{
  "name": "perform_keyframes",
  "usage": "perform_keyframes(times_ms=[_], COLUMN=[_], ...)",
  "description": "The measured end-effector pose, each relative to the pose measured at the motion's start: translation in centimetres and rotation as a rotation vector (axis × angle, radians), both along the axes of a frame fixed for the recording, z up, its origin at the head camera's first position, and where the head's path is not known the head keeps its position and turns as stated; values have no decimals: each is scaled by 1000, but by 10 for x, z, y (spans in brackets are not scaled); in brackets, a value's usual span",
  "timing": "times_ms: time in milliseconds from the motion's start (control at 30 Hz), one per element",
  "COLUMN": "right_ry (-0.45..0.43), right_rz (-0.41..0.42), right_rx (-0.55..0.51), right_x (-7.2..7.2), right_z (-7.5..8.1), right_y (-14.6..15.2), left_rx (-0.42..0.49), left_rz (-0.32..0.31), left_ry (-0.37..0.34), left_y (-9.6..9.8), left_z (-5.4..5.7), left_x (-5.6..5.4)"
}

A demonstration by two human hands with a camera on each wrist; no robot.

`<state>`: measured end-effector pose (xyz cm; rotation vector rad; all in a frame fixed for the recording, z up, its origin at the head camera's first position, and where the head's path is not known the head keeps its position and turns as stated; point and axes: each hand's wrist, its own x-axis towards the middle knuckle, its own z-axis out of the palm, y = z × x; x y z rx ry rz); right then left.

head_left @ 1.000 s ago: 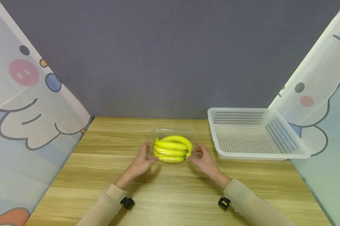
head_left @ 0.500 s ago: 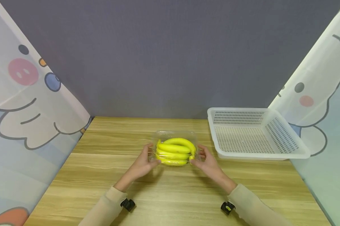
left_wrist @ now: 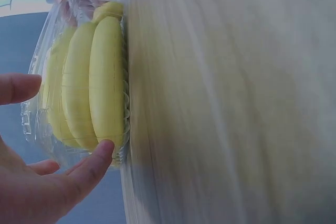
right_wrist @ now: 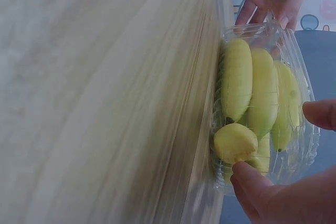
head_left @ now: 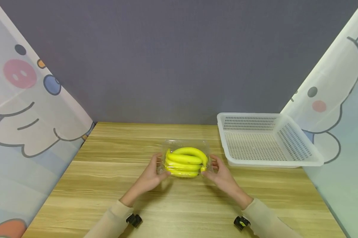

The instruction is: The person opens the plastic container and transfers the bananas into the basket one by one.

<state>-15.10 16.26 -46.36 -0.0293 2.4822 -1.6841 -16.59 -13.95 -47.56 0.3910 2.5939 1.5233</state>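
In the head view, a clear plastic box (head_left: 186,144) of bananas (head_left: 185,159) sits on the bench (head_left: 179,208), roughly midway between its left and right edges and nearer the far edge. The left hand (head_left: 150,176) holds the box's left end and the right hand (head_left: 225,180) its right end, thumbs on the near side, so the grip spans the full length of the box. A white perforated plastic basket (head_left: 274,164) stands at the bench's far right corner, apart from the box. Judging by the fruit, the load should be moderate, easy for two hands but awkward from one end.

In the left wrist view, the left thumb lies low on the near wall, by the bananas, with a finger higher up. The box's base is down by the bench surface; whether it bears fully there is hard to tell. The thin ribbed wall probably flexes and feels slick, so hold low at the end corners, where it should be stiffest.

In the right wrist view, the right thumb lies by a banana's stem end behind the plastic. Squeezing hard there could dent the wall and bruise the fruit; light, even pressure from both ends seems best.
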Motion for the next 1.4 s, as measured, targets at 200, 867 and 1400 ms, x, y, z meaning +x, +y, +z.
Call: perform_keyframes(times_ms=[200, 867, 1400], right_ry=[-23, 44, 253], right_rz=[-3, 15, 99], right_rx=[-6, 64, 347], right_x=[3, 13, 16], right_z=[0, -1, 11], right_y=[2, 10, 11], left_rx=[-11, -13, 6], left_rz=[-8, 14, 11], left_ry=[1, -19, -40], left_y=[1, 7, 8], left_z=[1, -2, -2], left_x=[6, 11, 11])
